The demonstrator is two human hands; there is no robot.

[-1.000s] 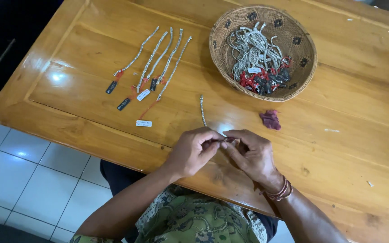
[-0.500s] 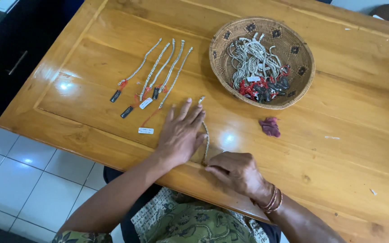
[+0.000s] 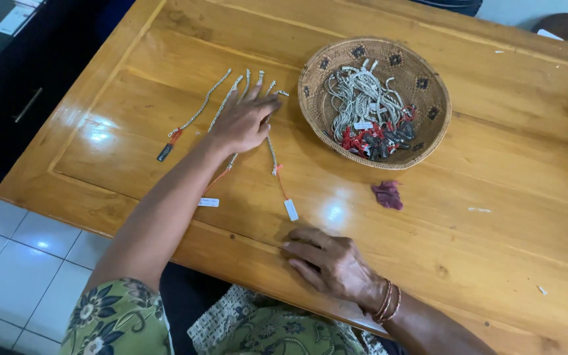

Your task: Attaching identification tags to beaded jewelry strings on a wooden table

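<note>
Hands both spread flat: left hand (image 3: 243, 122) on chains (image 3: 198, 112), right hand (image 3: 327, 263) near table edge (image 3: 231, 253).

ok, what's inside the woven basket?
The woven basket holds a tangled pile of silver chains, with red strings and dark tags towards its near side. Whatever lies under the pile is covered, and the number of chains cannot be told.

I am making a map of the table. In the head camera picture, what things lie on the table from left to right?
Row of silver bracelets with tags under the left hand → right hand → maroon cloth scrap → small white scrap. The basket's span overlaps, so I omit it.
</note>
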